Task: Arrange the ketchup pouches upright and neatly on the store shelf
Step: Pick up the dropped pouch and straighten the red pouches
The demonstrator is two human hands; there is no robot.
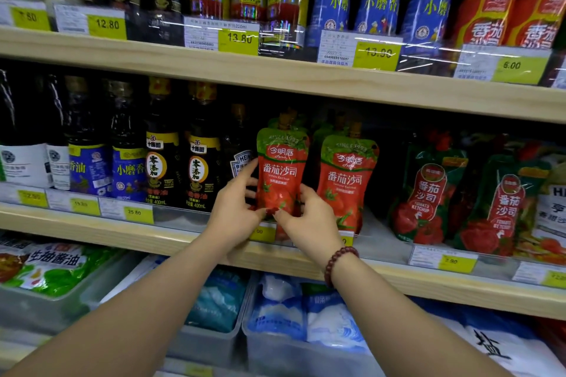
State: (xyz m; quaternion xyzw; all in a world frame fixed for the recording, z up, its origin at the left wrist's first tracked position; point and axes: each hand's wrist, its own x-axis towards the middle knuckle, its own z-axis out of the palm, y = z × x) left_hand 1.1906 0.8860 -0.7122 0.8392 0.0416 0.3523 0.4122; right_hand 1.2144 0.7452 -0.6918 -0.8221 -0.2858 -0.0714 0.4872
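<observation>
A red and green ketchup pouch (280, 168) stands upright at the front of the middle shelf (171, 239). My left hand (234, 208) grips its lower left edge and my right hand (309, 219) grips its lower right edge. A second matching ketchup pouch (347, 180) stands upright just to its right, with more pouches partly hidden behind both. Further right stand two darker green ketchup pouches (428, 193), leaning slightly.
Dark sauce bottles (162, 162) crowd the shelf left of the pouches. The upper shelf (275, 70) hangs low above the pouch tops. Price tags (137, 213) line the shelf edges. Bins of bagged goods (275, 309) sit below my arms.
</observation>
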